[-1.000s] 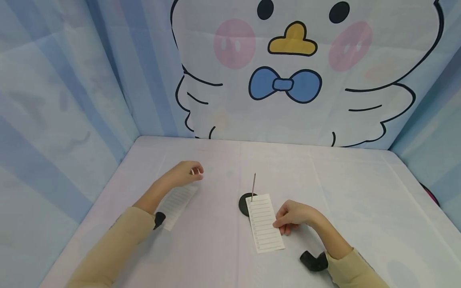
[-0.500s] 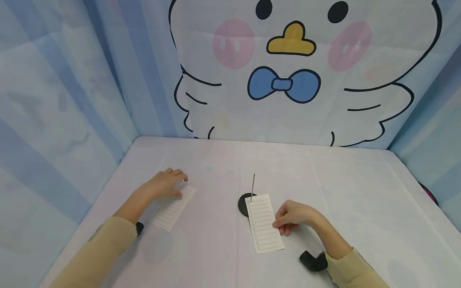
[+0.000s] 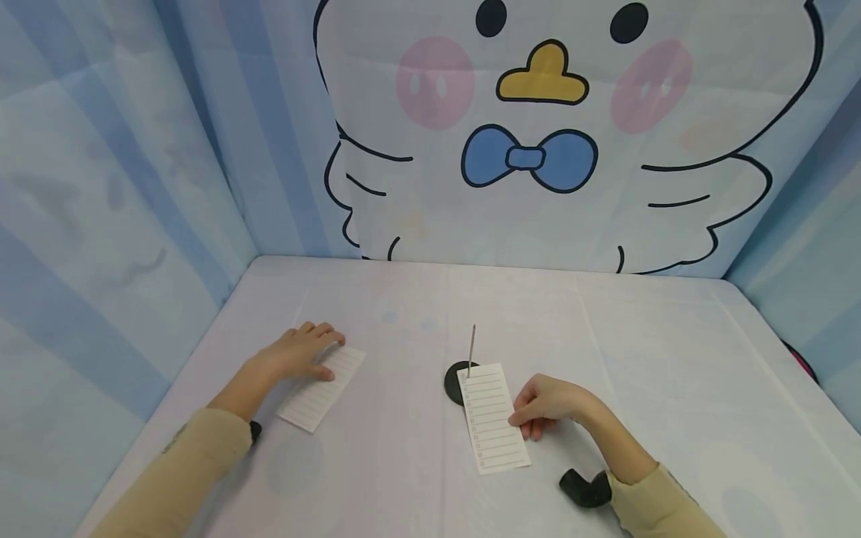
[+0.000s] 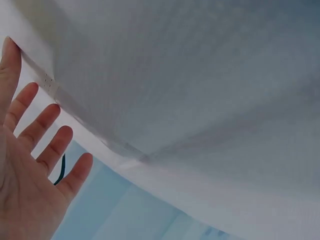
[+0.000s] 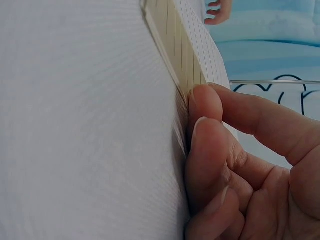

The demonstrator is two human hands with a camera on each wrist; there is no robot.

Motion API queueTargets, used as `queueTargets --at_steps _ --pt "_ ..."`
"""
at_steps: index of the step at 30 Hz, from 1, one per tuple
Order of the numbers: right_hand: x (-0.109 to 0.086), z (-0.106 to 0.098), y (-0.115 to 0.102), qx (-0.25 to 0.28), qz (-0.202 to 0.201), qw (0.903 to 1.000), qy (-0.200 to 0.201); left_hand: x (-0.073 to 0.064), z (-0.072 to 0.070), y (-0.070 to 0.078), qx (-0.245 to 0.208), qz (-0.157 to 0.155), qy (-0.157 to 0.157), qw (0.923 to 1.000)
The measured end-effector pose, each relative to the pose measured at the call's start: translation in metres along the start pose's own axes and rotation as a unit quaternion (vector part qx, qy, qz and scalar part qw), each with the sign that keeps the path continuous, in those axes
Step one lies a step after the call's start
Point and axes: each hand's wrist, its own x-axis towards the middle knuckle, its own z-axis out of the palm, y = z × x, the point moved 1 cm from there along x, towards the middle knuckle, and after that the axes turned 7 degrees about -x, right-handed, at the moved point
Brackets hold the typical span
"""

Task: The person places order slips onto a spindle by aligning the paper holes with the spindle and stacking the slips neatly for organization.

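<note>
A lined checklist slip (image 3: 494,426) lies over part of a black round base (image 3: 454,383) from which a thin metal spike (image 3: 472,344) rises. The spike meets the slip's upper left corner; whether it pierces the paper is hard to tell. My right hand (image 3: 548,403) pinches the slip's right edge between thumb and fingers, and the right wrist view shows the ruled paper (image 5: 182,55) at the fingertips. On the left, my left hand (image 3: 299,353) is spread over a second lined slip (image 3: 323,392), covering its upper left part. Its fingers are extended in the left wrist view.
A pale cloth (image 3: 397,478) covers the table. Behind it hangs a curtain (image 3: 430,202) printed with a cartoon bird, and blue striped curtains (image 3: 121,246) close off the sides. Black wrist mounts (image 3: 585,489) sit at the sleeves.
My left hand has moved left and toward me from beyond the second slip, its fingers spreading over the paper. The right hand keeps its pinch on the other slip in the same spot.
</note>
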Motion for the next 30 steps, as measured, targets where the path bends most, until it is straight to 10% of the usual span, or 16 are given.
queueTargets --at_steps 30 --pt "0.000 0.000 -0.001 -0.003 -0.004 1.0000 -0.001 0.013 -0.009 0.008 -0.001 -0.013 -0.046 0.9988"
